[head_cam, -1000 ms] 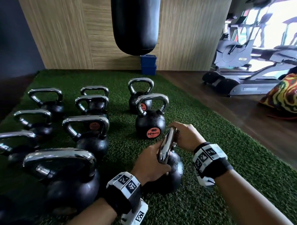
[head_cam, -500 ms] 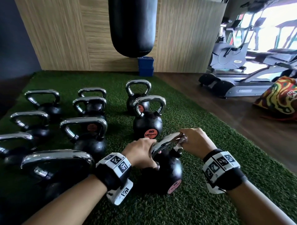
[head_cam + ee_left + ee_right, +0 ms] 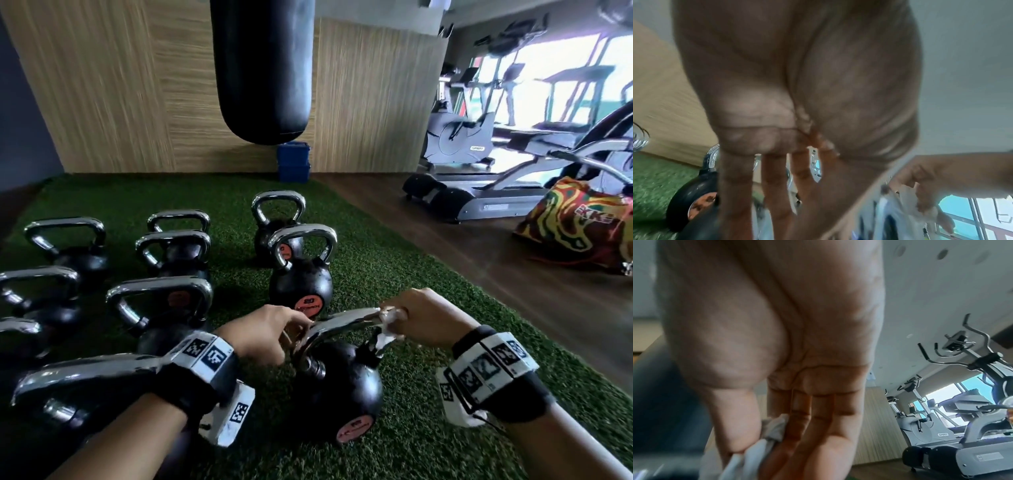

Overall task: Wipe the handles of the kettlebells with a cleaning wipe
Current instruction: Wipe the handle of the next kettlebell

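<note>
Head view: a tilted kettlebell (image 3: 337, 387) is being steadied on the green turf (image 3: 394, 274) between the two hands, its chrome handle (image 3: 342, 323) lying slanted rather than upright. The left hand (image 3: 263, 330) is being kept at the near, lower end of the handle, fingers curled against the metal; how far they are wrapping it cannot be told, though the hold is probably there to stop the weight rolling while it is being rubbed. The right hand (image 3: 423, 313) is being closed on a white cleaning wipe (image 3: 388, 329) at the far, upper corner of the handle, the cloth being pressed against the chrome with a loose tail hanging below the fingers. From the right wrist view the wipe (image 3: 756, 449) is being pinched between thumb and fingers. The tilt is judged to be exposing the underside and corner of the handle to the cloth. Beyond and to the left of the left hand, other kettlebells (image 3: 301, 270) are standing upright on the turf, apart from both hands. Past them a blue box (image 3: 294, 162) is sitting under a hanging punching bag (image 3: 263, 68); nothing of its contents is being shown. Well to the right of the right hand, a patterned bag (image 3: 579, 229) is lying on the wooden floor, its contents hidden.
</note>
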`<state>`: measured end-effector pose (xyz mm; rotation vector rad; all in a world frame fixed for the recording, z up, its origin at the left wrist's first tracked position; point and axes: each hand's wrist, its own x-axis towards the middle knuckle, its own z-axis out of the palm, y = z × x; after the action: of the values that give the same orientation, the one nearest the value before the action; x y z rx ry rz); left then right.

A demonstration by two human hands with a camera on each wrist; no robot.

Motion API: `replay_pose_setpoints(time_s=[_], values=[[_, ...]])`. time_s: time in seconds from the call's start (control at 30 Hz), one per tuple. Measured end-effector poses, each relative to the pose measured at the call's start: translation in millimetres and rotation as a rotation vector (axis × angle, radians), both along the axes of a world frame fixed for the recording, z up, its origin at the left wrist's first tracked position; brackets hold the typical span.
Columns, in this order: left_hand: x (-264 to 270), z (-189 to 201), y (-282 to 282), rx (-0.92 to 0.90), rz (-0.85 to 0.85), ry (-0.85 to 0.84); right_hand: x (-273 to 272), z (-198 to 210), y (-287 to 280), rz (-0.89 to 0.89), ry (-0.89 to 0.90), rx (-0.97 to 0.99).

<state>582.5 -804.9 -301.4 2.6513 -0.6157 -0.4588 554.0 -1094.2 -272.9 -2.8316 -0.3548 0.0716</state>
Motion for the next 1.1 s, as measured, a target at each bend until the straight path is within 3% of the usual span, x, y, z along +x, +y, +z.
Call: replay_pose_setpoints(time_s=[0.07,0.2,0.3,0.47,0.57,0.67,0.8,0.97,1.1], values=[[25.0,9.8,2.8,-0.031,0.057,0.037,15.4,14.8,-6.1,-0.009,-0.035,0.1],[82.5,15.9,-0.8,0.002,0.345,-0.084,62.0,27.8,-8.8,-0.044,-0.069,0.337],[128.6,3.1,-8.7,0.077,0.458,0.013,97.7,30.1,-5.7,-0.047,-0.072,0.446],[188.3,-40.4,-12.2,-0.116,0.739,0.28,150.8,27.0,-6.3,0.018,-0.07,0.509],[214.3,-63.5,-13.6,-0.319,0.852,0.275,184.9,23.0,-10.3,0.023,-0.096,0.566],[239.1,-79.3,-20.8,-0.502,0.872,0.182,221.9,14.6,-10.9,0.023,-0.154,0.662],[255.7,-102.3,-35.5,-0.611,0.882,0.076,262.6,-1.4,-1.5,0.073,-0.187,0.731],[256.0,-119.8,-40.5,-0.673,0.997,0.002,292.9,-19.8,18.6,0.096,-0.125,0.753],[257.6,-119.9,-38.0,-0.686,1.05,0.029,293.6,-21.5,39.9,0.051,-0.235,0.825]])
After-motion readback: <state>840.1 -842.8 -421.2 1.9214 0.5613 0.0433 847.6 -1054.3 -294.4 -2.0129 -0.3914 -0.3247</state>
